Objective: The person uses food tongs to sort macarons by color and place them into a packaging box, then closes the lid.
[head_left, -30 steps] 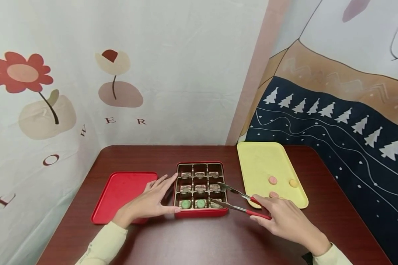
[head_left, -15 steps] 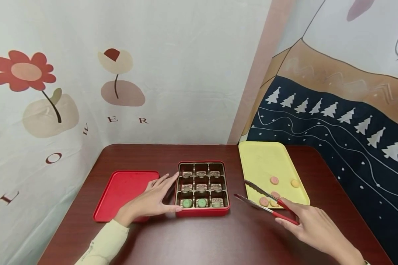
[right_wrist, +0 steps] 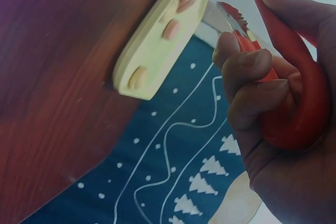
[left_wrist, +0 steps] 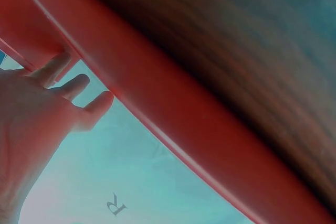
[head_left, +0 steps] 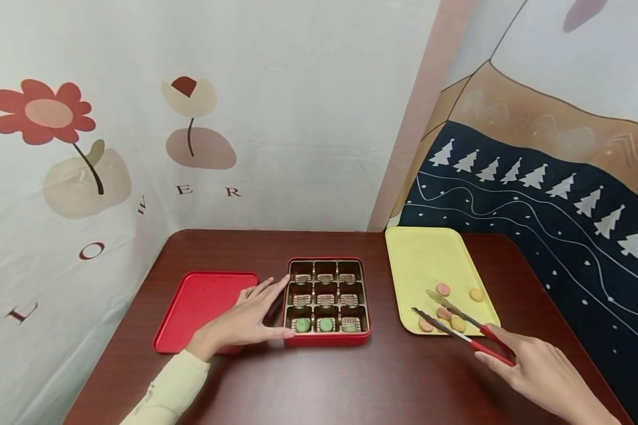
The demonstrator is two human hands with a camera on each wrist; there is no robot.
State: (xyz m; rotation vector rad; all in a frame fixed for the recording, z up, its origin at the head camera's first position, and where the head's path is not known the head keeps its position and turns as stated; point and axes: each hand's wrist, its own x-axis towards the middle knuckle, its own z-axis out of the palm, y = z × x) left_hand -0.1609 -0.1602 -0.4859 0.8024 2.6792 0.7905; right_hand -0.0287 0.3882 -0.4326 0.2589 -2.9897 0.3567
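The right hand (head_left: 537, 369) curls its fingers and thumb round the red-coated handles of a pair of metal tongs (head_left: 459, 326); the two slim steel arms stand apart, their tips over the near end of the yellow tray (head_left: 422, 260) and straddling the round pieces that lie there. The tray is a smooth, matte rectangle with rounded corners and a low rim. Five small round sweets lie on it: three pink (head_left: 443, 289) and two yellow (head_left: 477, 294), all in its near half; four show in the right wrist view.

The left hand (head_left: 244, 321) lies flat with straight, spread fingers, palm down, the fingertips touching the left wall of the red tin box (head_left: 326, 340), the thumb along its near left corner. The box is a glossy red square with rounded corners, fitted with a dark brown insert of nine square wells, three by three. Two green round sweets (head_left: 302, 324) sit in the near row, in its left and middle wells; the other seven wells show only their ribbed, shiny bottoms.

Just left of the box, partly under the left wrist, lies its flat red lid (head_left: 199, 307). All rest on a dark, wood-grained table (head_left: 308, 383) with rounded corners
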